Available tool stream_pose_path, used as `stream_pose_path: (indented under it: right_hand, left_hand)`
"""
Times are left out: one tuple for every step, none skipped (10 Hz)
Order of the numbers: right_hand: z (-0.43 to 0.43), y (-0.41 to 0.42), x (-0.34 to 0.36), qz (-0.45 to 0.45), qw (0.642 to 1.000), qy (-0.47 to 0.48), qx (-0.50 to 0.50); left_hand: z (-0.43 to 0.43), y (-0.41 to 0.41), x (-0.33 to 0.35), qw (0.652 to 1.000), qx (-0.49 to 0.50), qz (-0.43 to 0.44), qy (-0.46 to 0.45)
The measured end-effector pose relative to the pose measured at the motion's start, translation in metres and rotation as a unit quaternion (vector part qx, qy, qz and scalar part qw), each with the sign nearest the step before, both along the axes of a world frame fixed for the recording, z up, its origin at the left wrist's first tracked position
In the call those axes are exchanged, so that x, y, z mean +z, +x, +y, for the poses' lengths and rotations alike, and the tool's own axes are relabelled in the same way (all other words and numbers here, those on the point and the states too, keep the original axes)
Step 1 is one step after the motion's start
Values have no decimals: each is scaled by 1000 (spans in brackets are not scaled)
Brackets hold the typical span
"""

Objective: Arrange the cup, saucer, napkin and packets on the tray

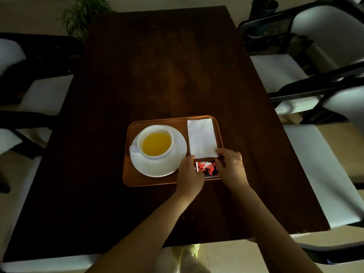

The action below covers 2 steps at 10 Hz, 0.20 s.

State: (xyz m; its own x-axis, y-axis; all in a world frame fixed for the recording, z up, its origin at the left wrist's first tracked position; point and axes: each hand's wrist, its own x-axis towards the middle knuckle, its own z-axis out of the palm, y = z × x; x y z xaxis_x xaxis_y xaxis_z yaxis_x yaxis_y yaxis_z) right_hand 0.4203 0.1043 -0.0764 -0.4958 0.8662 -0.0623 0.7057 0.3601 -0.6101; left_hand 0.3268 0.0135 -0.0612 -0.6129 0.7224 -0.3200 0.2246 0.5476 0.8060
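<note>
An orange-brown tray (153, 181) lies on the dark table. On its left half a white cup (155, 141) of yellow liquid stands on a white saucer (159, 166). A folded white napkin (201, 137) lies along the tray's right side. Below the napkin, at the tray's near right corner, sit red and black packets (206, 168). My left hand (189, 175) touches the packets' left edge and my right hand (231, 167) their right edge, fingers closed against them. How many packets there are is hidden by my hands.
The dark wooden table (167, 75) stretches far beyond the tray. White-cushioned chairs (275, 71) with black frames stand along both sides. Potted plants (84, 14) stand past the table's far end.
</note>
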Motion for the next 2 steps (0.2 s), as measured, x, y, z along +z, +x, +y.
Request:
stream_pose_path:
  right_hand:
    - [-1,0,8,-3,1000,-7,2]
    - [3,0,16,4,1000,1,-7]
  left_hand:
    - [-2,-1,5,1000,-16,14,-7]
    - [-7,-5,12,999,-31,35,-8]
